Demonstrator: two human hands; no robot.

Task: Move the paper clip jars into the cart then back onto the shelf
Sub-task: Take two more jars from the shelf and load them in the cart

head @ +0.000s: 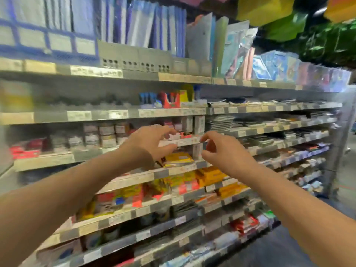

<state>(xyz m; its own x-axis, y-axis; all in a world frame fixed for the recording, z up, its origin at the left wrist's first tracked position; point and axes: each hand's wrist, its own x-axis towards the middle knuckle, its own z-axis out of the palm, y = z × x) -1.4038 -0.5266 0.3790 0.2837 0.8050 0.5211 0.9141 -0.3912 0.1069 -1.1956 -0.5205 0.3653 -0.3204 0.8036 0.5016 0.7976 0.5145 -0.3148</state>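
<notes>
Left of my left grip stand the jars on the shelf; both grips, right grip too, are released and bare. I judge the reach comes next: leftward, then clasp one.

Head view — faces the shelves close up, angled rightward.

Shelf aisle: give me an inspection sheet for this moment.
Surface: tiered shelves with price labels, fully stocked.
Job's things: jars stacked on the third shelf, left of the hands; untouched.
Clutter: yellow boxes, folders on top.
Grippers: left hand and right hand raised at the shelf edge, fingers spread, holding nothing.
Cables: nothing seen.
Surroundings: floor at right; cart not in view.
</notes>
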